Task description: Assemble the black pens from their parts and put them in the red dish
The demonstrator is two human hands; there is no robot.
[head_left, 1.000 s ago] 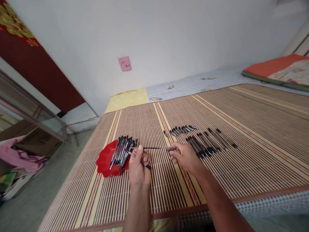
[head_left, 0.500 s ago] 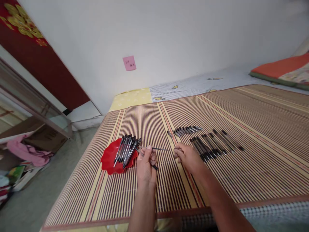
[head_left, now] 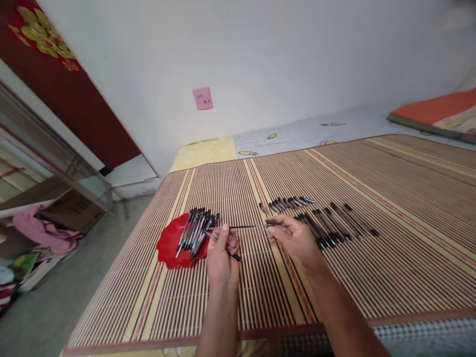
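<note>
My left hand (head_left: 222, 255) is closed beside the red plate, pinching a thin dark pen refill (head_left: 243, 227) that points right. A clear pen barrel also lies across that hand, its black end (head_left: 235, 257) sticking out below the fingers. Across a small gap from the refill's tip is my right hand (head_left: 293, 240), its thumb and fingers pinched on a small dark piece (head_left: 268, 222), perhaps a pen part; its exact kind is too small to tell. Several black-capped pens (head_left: 197, 230) rest in the red scalloped plate (head_left: 169, 245).
Behind my right hand, a row of short pen parts (head_left: 292, 202) lies on the striped bamboo mat (head_left: 208, 188). Several longer barrels (head_left: 327, 225) are laid out to its right. A folded orange quilt (head_left: 431, 109) sits at the far right, near the wall.
My right hand has turned slightly, and the small dark piece now shows at its fingertips. The refill in my left hand is more level. The view has shifted a little.
</note>
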